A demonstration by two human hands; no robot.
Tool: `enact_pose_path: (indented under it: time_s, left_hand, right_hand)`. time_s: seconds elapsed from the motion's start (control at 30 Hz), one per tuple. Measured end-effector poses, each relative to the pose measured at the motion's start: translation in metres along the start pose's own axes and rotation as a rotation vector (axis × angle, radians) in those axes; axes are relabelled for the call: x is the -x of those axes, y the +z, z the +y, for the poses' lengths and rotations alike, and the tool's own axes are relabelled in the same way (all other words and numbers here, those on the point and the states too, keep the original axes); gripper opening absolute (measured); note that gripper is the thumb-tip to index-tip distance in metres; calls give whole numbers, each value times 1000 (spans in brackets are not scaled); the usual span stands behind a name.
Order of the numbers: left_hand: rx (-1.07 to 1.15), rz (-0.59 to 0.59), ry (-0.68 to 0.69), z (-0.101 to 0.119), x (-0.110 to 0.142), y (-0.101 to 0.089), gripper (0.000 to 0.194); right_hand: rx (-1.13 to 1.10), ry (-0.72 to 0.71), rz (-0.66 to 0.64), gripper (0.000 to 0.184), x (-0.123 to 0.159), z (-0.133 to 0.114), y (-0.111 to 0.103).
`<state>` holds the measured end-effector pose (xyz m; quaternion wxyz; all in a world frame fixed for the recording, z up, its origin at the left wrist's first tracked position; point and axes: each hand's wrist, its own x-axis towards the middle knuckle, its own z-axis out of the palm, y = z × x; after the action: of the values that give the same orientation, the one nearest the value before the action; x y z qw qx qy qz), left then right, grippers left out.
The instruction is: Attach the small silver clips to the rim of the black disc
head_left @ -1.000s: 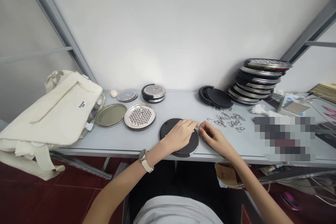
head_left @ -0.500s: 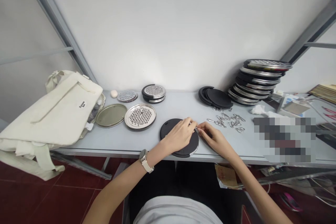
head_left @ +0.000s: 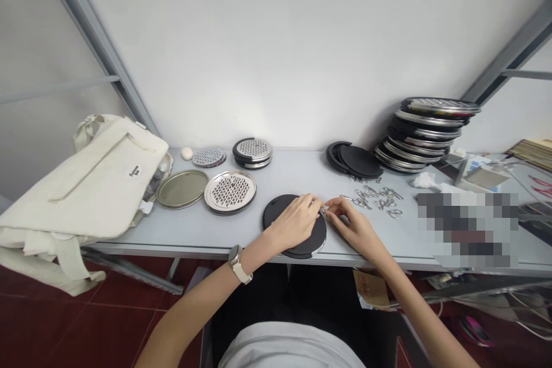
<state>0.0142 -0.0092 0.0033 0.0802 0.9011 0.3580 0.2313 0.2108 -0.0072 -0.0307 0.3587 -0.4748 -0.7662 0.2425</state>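
A round black disc (head_left: 276,209) with a silvery rim lies near the table's front edge. My left hand (head_left: 295,221), a watch on its wrist, lies across the disc with fingers bent over its right edge. Against that edge, my right hand (head_left: 353,227) is closed in a pinch on a small metal clip (head_left: 323,211). The fingertips of both hands nearly meet there, and the fingers partly hide the clip. Several loose metal clips (head_left: 382,201) are scattered on the tabletop to the right of my right hand.
A tall leaning stack of discs (head_left: 425,135) stands back right, beside black covers (head_left: 360,161). Round grater plates (head_left: 230,191), a greenish metal disc (head_left: 183,188) and a grater stack (head_left: 253,152) occupy the left half. A cream bag (head_left: 86,184) overhangs the table's left end.
My right fingers have shifted slightly around the clip at the disc's edge. My left hand and the disc stay nearly in place.
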Motion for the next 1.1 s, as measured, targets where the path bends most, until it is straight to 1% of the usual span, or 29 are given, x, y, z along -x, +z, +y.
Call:
enact_pose_path:
  time_s: [0.17, 0.47, 0.63, 0.77, 0.9, 1.0, 1.1]
  left_hand:
    - [-66, 6, -8, -1, 1, 3, 17]
    - [-96, -3, -27, -2, 0, 3, 17]
    - [-111, 7, -21, -2, 0, 4, 16]
    - [-114, 16, -10, -3, 1, 4, 16]
    - [-95, 19, -7, -3, 1, 4, 16]
    - [-89, 21, -5, -3, 1, 5, 17]
    - [-87, 18, -7, -4, 1, 5, 16]
  right_hand:
    - [34, -31, 20, 19, 0, 0, 0]
    - [9, -52, -17, 16, -1, 3, 2]
    - [19, -51, 17, 19, -2, 7, 3]
    - [29, -59, 31, 20, 0, 7, 1]
    - [23, -42, 59, 16, 0, 4, 0]
    - [9, -34, 87, 12, 0, 7, 1]
    - [-22, -33, 103, 15, 0, 10, 2]
